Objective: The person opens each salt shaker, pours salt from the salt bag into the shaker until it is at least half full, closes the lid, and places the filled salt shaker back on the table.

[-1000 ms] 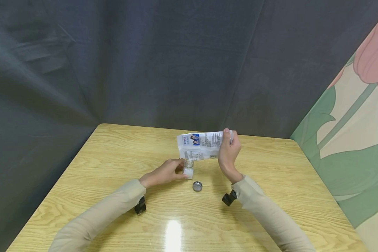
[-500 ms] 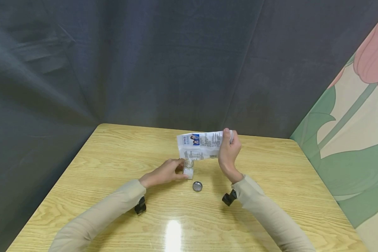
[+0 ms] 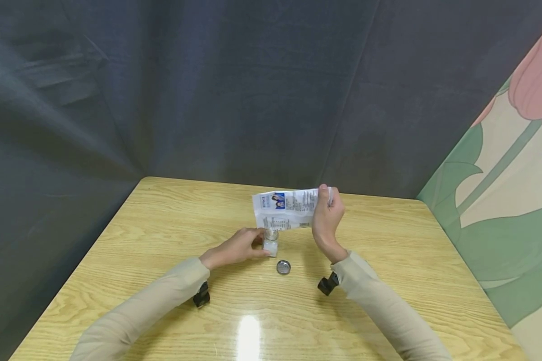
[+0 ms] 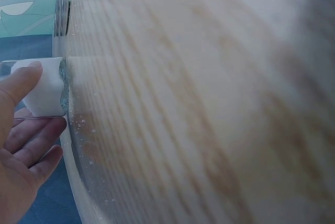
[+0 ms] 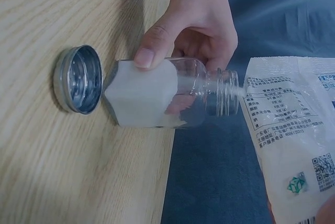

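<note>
A small square glass jar (image 3: pixel 270 246), about two thirds full of white salt, stands upright on the table. My left hand (image 3: pixel 238 246) holds it, thumb (image 4: pixel 27 81) on the near side and fingers behind. Up and to the right, my right hand (image 3: pixel 328 216) grips one end of a white printed salt bag (image 3: pixel 282 208). The bag lies sideways in the air, its lower left corner right at the jar's mouth (image 5: pixel 227 92). A thin white stream of salt (image 5: pixel 239 90) runs from that corner into the jar. Most right-hand fingers are hidden behind the bag.
A round metal lid (image 3: pixel 283 266) lies hollow side up on the wooden table (image 3: pixel 162 215), just in front of the jar. Scattered white grains (image 4: pixel 84 124) dot the tabletop near the jar. A dark curtain (image 3: pixel 253 90) hangs behind the far edge.
The right hand and the salt bag have shifted very slightly left. Left hand, jar and lid stay in place.
</note>
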The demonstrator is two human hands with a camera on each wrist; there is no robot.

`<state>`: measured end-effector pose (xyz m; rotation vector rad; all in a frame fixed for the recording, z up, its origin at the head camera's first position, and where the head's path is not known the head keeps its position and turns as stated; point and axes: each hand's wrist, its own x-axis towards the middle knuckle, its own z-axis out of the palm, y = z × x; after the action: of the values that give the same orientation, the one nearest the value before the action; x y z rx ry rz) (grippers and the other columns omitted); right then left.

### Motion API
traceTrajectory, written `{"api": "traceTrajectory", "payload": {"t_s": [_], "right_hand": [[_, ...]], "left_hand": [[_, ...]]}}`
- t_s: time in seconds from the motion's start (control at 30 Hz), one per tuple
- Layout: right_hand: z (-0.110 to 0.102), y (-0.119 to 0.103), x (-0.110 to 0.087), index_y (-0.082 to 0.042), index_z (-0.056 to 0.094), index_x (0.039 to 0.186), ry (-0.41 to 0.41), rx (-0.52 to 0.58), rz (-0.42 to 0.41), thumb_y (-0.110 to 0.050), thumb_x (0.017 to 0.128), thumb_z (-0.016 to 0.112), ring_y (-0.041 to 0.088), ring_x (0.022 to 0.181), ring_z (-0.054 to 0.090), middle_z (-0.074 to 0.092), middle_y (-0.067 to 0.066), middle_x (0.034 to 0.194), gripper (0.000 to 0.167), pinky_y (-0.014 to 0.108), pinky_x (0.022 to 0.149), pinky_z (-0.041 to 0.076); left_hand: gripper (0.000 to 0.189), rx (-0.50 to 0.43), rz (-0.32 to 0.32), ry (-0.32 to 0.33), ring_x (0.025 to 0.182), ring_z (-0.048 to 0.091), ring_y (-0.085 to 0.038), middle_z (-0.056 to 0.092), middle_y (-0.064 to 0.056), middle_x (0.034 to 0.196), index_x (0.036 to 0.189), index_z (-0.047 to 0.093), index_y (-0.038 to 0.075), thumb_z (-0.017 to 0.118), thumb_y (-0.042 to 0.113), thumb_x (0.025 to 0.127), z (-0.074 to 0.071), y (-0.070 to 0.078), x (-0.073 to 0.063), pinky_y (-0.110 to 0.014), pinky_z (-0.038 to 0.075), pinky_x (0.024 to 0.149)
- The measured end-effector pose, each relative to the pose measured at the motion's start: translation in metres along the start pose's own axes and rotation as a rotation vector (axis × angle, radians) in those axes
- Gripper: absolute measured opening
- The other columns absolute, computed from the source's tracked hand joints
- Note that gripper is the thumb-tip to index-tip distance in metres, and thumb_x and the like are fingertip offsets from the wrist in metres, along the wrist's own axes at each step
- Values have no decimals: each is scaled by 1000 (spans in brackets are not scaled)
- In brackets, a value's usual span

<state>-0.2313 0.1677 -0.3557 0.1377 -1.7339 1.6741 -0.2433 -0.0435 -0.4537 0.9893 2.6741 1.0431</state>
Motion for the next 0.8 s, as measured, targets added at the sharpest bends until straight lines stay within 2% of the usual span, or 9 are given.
{"api": "traceTrajectory", "payload": {"t_s": [0.3,0.8], "right_hand": [[2,0,1,-5,53,79,18,1,5,-12,103,48,3,56,53,53,-6,69,25,14,46,40],[4,1,2,-3,53,78,28,-8,-17,-12,102,48,3,55,52,52,-6,67,26,14,45,38]], "left_hand": [[44,-31,-2,2,98,66,-16,69,-9,108,121,60,-1,79,18,86,0,-1,0,-26,54,87],[43,-24,4,6,98,66,-15,69,-8,108,121,61,0,79,18,87,1,-2,-1,-26,54,86]]}}
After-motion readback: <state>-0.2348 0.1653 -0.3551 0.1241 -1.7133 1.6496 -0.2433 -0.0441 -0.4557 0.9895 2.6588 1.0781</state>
